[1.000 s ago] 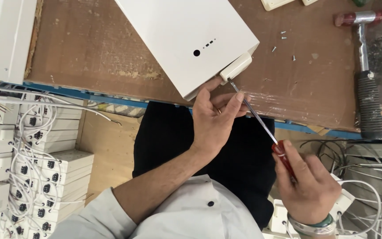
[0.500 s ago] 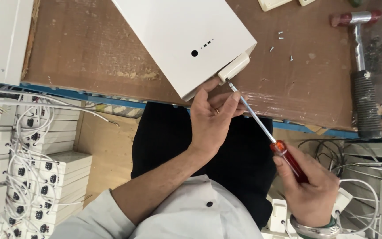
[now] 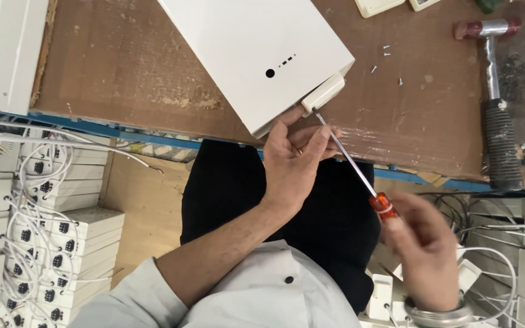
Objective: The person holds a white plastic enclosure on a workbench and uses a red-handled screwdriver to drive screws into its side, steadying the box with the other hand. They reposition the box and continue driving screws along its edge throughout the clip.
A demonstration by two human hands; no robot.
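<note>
1. Two hands are on one job. Nearest us, our right hand (image 3: pixel 423 255) is wrapped around the red handle of the screwdriver (image 3: pixel 360 163). It is blurred, so we cannot count the fingers, but the grip looks closed on the handle.
2. Our left hand (image 3: pixel 296 161) sits further up. Its fingers are loosely curled, with fingertips (image 3: pixel 323 135) pinching the steel shaft just below the tip to steady it.
3. Doing this step well, as we judge it: keep the shaft in line with the screw and press in along the axis. Let the left fingers only guide. Turn from the right wrist so the tip does not slip out.
4. The tip meets the small cream plastic fitting (image 3: pixel 323 93) at the near corner of the white metal box (image 3: pixel 256 58).
5. That box is flat and glossy, with a round black hole and a short row of small slots. It lies skewed on the worn brown workbench (image 3: pixel 123 67), its corner close to the bench edge.
6. Further off, loose screws (image 3: pixel 386 53) lie right of the box.
7. A mallet (image 3: pixel 493 91) with a ribbed black grip lies well apart at the far right.
</note>
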